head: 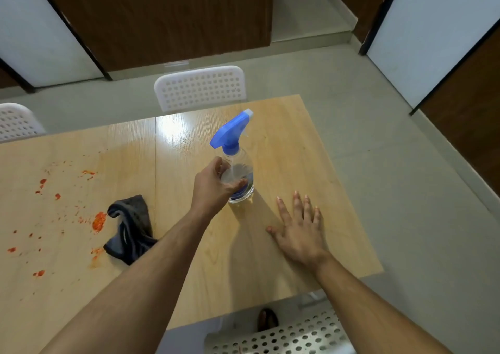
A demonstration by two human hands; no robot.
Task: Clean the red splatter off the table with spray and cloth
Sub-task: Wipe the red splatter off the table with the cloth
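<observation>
A clear spray bottle [240, 169] with a blue trigger head stands upright near the middle of the wooden table [284, 142]. My left hand [213, 186] wraps its fingers and thumb around the bottle's lower body. My right hand [300, 226] lies flat on the table to the right of the bottle, fingers spread and straight. A crumpled dark grey cloth [132, 229] rests on the table left of my left forearm. Red splatter [98, 221] is scattered over the table's left part, with its largest blob just left of the cloth.
A white perforated chair [201, 87] stands at the table's far edge, another [16, 121] at the far left. A third perforated chair seat [284, 337] is below me at the near edge. Grey floor lies to the right of the table.
</observation>
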